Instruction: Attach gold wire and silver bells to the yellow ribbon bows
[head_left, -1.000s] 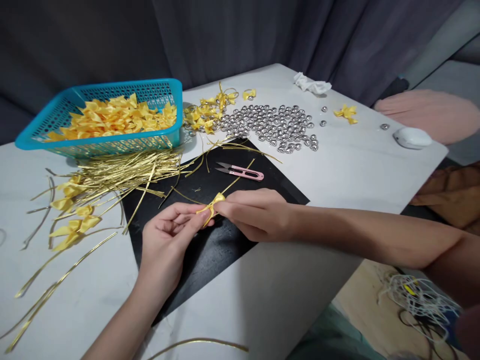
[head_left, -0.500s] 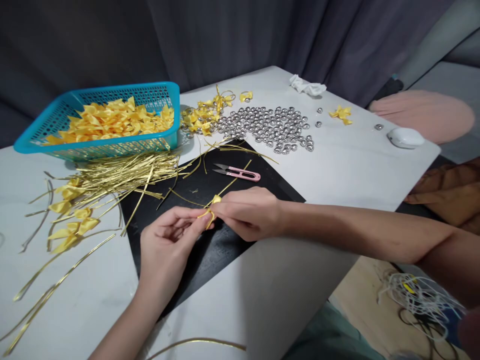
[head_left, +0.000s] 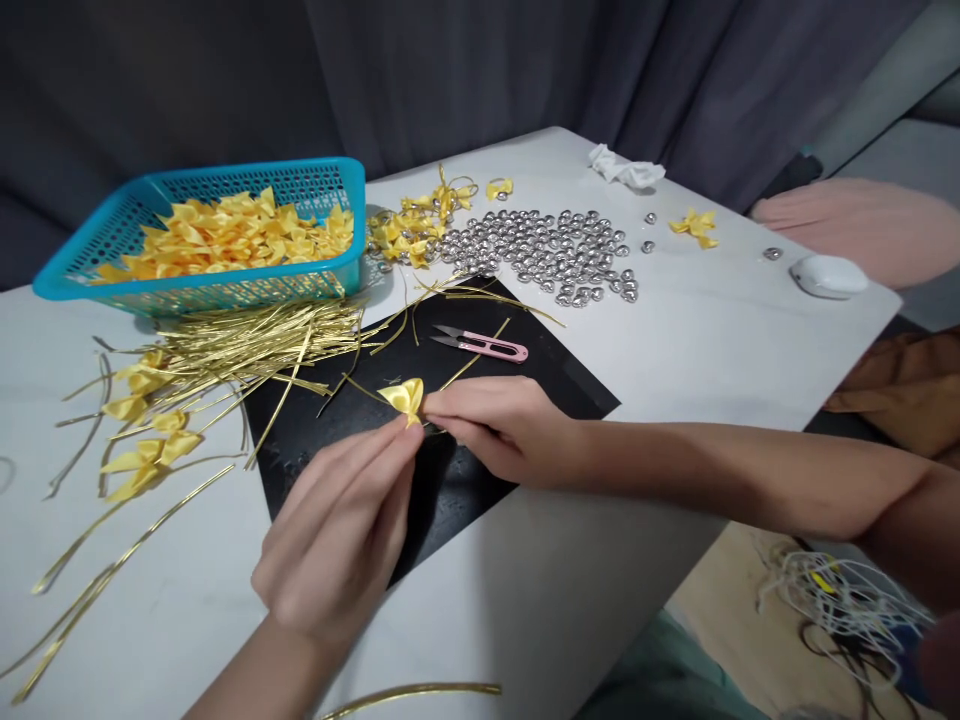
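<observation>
A small yellow satin ribbon bow (head_left: 405, 397) is pinched between the thumb and fingers of my left hand (head_left: 337, 530), its loops pointing up. My right hand (head_left: 510, 425) is closed right beside it, thumb and forefinger pressed together on what looks like a thin gold cord, mostly hidden by the fingers. Both hands are above a black mat (head_left: 450, 490). Pink-handled thread snips (head_left: 487, 345) lie on the mat just beyond my right hand, blades pointing left. Near the snips, a loose gold cord strand (head_left: 472, 360) crosses the mat.
A blue basket (head_left: 202, 283) of yellow bows stands at the back left, with a bundle of gold cords (head_left: 262, 340) before it. Silver heart-shaped beads (head_left: 555, 250) are spread at the back. A white mouse (head_left: 829, 276) sits near the right edge of the white table (head_left: 675, 330).
My left hand has turned over, its back now facing up, and the bow's loops now stand in plain view. My right hand stays pinched close by. The view has shifted slightly.
</observation>
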